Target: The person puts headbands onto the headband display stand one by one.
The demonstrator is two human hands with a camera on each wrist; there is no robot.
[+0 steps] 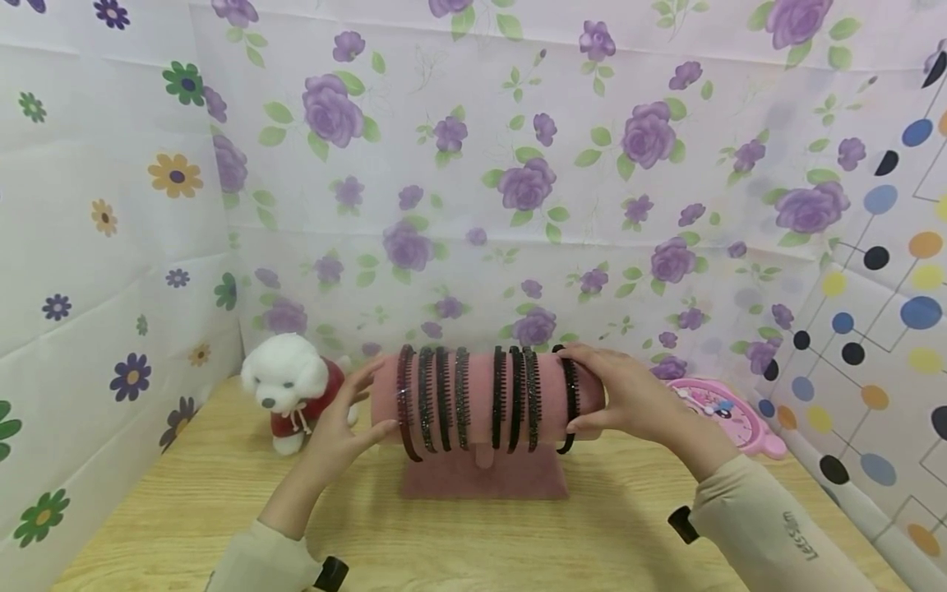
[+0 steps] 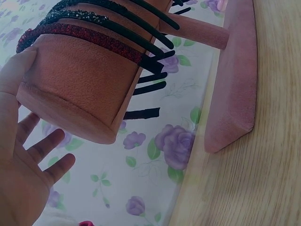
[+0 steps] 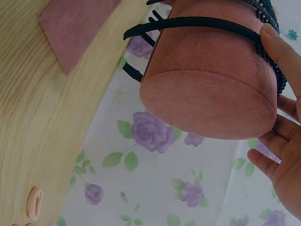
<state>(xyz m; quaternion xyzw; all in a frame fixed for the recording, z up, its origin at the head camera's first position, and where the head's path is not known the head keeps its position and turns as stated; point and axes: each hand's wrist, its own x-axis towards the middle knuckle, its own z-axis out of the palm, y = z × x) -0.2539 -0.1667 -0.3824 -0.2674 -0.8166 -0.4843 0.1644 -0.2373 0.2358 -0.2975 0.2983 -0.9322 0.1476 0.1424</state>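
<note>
A pink plush headband stand (image 1: 484,483) has a thick horizontal roll carrying several toothed headbands. My left hand (image 1: 336,423) grips the roll's left end, thumb in front beside the dark red glittery headband (image 1: 404,403). In the left wrist view its other visible fingers (image 2: 61,169) spread off the roll, and the index tip is hidden. At the right end, my right hand (image 1: 629,395) holds the sparkly black headband (image 1: 571,395), thumb in front and index at its top. Behind the roll, its lower fingers (image 3: 263,162) show in the right wrist view. Black and glittery headbands (image 1: 462,399) sit between the hands.
On the wooden table (image 1: 473,543), a white plush dog (image 1: 284,374) in red sits behind my left hand. A pink toy clock (image 1: 728,419) lies at the right, behind my right forearm. Flowered cloth (image 1: 459,164) hangs behind the table.
</note>
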